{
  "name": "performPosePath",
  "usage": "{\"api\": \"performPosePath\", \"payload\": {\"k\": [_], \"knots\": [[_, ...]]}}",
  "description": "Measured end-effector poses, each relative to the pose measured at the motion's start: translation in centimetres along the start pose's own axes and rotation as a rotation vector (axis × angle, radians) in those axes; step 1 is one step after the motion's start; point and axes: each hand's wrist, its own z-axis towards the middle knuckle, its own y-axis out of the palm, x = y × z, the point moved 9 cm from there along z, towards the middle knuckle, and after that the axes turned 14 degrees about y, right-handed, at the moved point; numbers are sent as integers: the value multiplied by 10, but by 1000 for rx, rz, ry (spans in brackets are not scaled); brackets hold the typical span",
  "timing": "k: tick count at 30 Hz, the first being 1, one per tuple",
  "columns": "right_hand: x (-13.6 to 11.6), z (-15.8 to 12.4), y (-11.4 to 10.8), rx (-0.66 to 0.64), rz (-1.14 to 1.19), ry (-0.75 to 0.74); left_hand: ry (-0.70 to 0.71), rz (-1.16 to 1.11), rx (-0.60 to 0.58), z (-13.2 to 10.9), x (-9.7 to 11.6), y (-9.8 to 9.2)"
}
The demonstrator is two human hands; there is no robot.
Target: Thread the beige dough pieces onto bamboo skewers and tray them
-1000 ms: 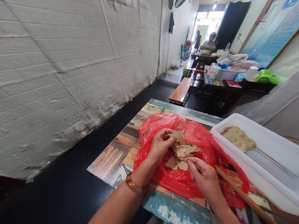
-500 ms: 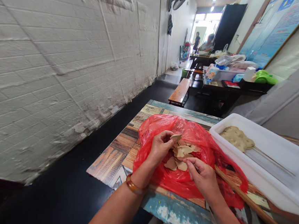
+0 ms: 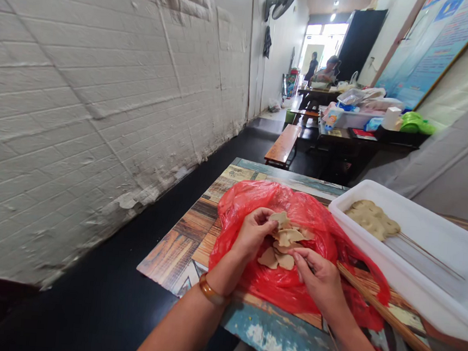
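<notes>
My left hand point(image 3: 256, 232) pinches a thin, flat beige slice point(image 3: 280, 219) between thumb and fingers, over an opened red plastic bag point(image 3: 240, 198). More loose beige slices point(image 3: 288, 237) of the same kind lie in the bag below. My right hand point(image 3: 316, 273) is closed close to these slices, its fingers pinched around a thin skewer. Most of that skewer is hidden by the hand; a thin length shows beside my right forearm. A bundle of wooden skewers point(image 3: 401, 326) lies on the table to the right, partly on the bag.
A white plastic tray point(image 3: 426, 225) at the right holds skewered beige slices point(image 3: 372, 217). The patterned table point(image 3: 188, 226) ends at the left above a dark floor. Beyond stand an orange bench point(image 3: 284, 143) and a cluttered table point(image 3: 346, 132). People are far back.
My left hand has lowered the slice slightly and turned it, so more of its flat face shows. The right hand stays nearly in place. The view has shifted a little.
</notes>
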Motion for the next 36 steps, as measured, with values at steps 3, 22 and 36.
{"api": "performPosePath", "payload": {"k": [3,22,36], "knots": [[-1,-1,0,5,-7,-12,-48,-43,5,-2,-1,1],[-13,-5,-7,75,-102,-106,-120,-116,30,-5,-12,-2],[-11,-2,-10,63,-133,-142,-149,-120,12,-6,-14,-1]]}}
